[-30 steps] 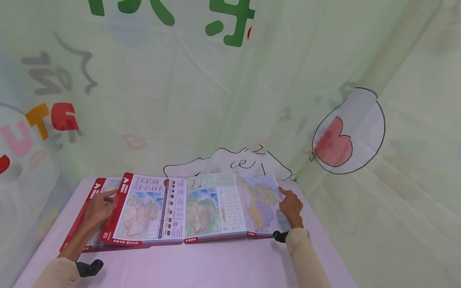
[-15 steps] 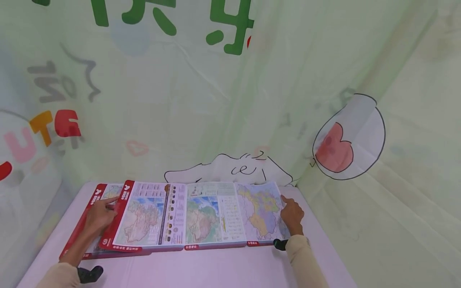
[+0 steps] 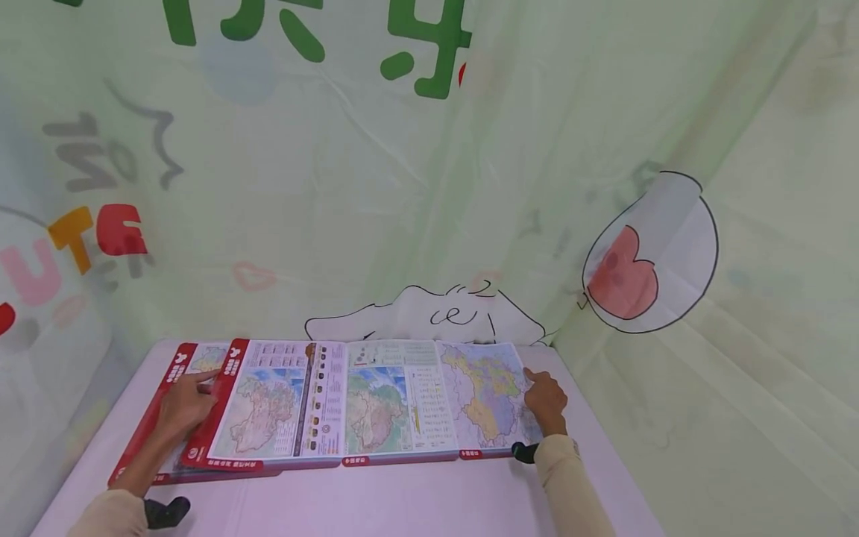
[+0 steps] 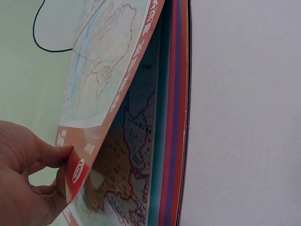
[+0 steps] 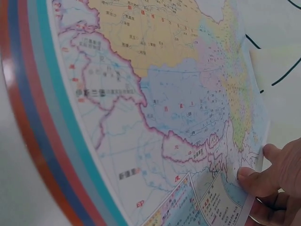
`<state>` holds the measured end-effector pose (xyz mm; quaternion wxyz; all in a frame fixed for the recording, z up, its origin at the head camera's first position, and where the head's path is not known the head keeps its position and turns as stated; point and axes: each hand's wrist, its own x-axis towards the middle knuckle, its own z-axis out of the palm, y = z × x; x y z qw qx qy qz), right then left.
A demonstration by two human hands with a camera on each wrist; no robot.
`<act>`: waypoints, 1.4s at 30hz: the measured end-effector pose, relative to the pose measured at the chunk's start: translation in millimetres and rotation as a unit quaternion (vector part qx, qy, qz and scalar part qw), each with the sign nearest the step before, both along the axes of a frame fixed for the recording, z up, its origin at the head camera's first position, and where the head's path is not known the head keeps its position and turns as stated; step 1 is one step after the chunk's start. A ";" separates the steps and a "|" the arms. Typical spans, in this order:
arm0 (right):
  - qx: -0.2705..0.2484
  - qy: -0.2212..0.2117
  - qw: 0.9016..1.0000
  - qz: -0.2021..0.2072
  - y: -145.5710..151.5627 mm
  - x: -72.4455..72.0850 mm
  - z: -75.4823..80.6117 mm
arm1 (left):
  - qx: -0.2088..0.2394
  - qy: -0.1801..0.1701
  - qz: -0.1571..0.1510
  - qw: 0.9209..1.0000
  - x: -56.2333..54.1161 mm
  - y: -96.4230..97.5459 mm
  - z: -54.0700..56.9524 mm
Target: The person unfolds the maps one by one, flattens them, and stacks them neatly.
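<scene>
A fold-out map [image 3: 376,418] with several printed panels lies spread across the table. Its left panel has a red border strip [image 3: 218,403]. In the left wrist view my left hand [image 4: 28,176] pinches the red corner [image 4: 77,172] between thumb and fingers, and that panel stands lifted off the map page [image 4: 117,165] under it. On the far side my right hand [image 3: 546,400] holds the right edge of the coloured map panel [image 3: 486,395]. The right wrist view shows its thumb [image 5: 256,181] on top, with the other fingers curled below the edge.
Another red-bordered map sheet [image 3: 144,440] sticks out beneath at the left. Stepped coloured layer edges [image 4: 174,117] run along the near side. A pale pink table [image 3: 376,500] supports everything, and a printed light-green curtain [image 3: 322,186] hangs behind and beside it.
The head view has tilted slightly, so the scene sits a little lower than a second ago. Both hands keep their hold at the same places on the map.
</scene>
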<state>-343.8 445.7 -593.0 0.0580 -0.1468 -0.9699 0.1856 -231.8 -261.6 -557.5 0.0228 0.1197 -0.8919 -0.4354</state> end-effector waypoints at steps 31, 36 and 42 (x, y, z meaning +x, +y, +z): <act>0.026 -0.013 0.993 -0.111 -35.6 13.9 38.7 | -0.135 0.073 0.037 0.987 1.9 6.2 -7.9; 0.051 0.033 0.987 -0.151 -59.0 2.9 33.8 | -0.149 0.083 0.015 0.985 11.9 -1.1 2.2; 0.035 0.126 0.990 -0.054 -162.0 29.8 95.0 | -0.171 0.116 0.011 0.978 20.4 -19.0 7.7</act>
